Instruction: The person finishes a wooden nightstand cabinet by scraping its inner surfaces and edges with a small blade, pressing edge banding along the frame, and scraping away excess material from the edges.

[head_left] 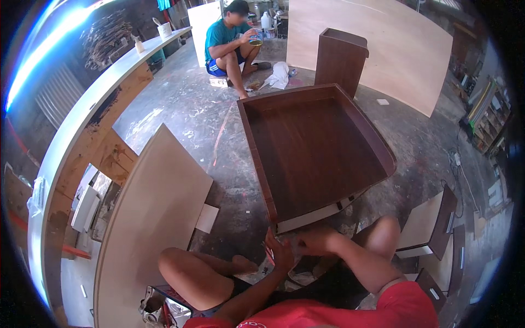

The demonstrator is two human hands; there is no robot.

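My left hand [281, 255] is raised just below the near corner of a dark brown wooden cabinet [322, 158], which lies on the floor with its hollow side up. A small reddish and white object shows at its fingers, too small to name. Close beside it, my right hand [316, 241] is bent inward near the cabinet's pale front edge. Motion smears its fingers, so what it holds, if anything, is unclear. Both hands are between my bent knees, almost touching each other.
A pale panel [158, 202] leans at my left beside a long bench [71, 136]. Drawers [429, 221] are stacked at my right. Behind the cabinet stand a brown box [342, 60] and a large pale board [404, 54]. A seated person [221, 41] holds a jar [256, 37].
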